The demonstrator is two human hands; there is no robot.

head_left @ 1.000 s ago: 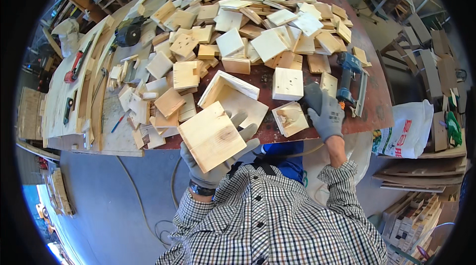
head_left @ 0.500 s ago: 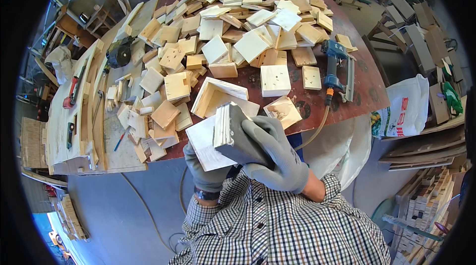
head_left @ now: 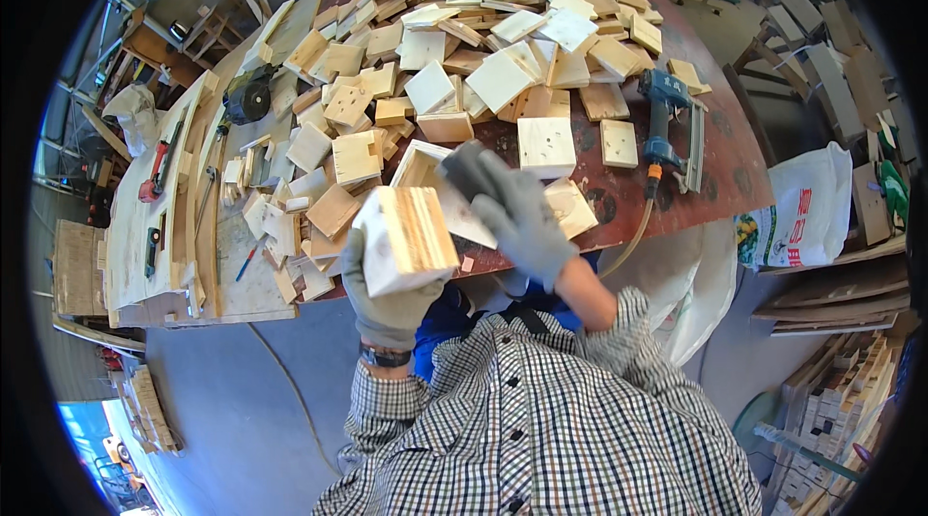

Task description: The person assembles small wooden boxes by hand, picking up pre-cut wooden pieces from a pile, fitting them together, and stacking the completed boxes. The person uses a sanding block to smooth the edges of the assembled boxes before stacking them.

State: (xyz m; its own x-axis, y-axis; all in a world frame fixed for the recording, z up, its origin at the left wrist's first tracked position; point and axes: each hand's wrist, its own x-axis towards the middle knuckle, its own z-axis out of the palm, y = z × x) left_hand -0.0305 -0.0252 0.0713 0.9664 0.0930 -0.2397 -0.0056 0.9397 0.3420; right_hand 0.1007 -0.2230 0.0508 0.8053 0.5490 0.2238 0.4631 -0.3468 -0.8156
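My left hand [head_left: 391,299], in a grey work glove, is closed around a pale squarish wooden block [head_left: 411,236] with a striped, layered edge. My right hand [head_left: 527,226], gloved alike, grips a dark grey sanding block [head_left: 472,171], slightly blurred. The sanding block is apart from the wooden block, above and to its right in the view. Partly hidden behind both hands, an open wooden box frame [head_left: 416,163] lies on the near table edge. A small square board [head_left: 570,207] lies just right of my right hand.
A big heap of wooden squares [head_left: 498,79] covers the middle of the dark red table [head_left: 715,192]. At right lies a blue nail gun [head_left: 665,125] with an air hose [head_left: 633,236] hanging off the edge. A tape measure [head_left: 248,96] and red-handled tool [head_left: 155,178] lie left.
My right hand has drawn the sanding block away from the wooden block, up and to the right. My left hand has turned the wooden block so its layered edge shows.
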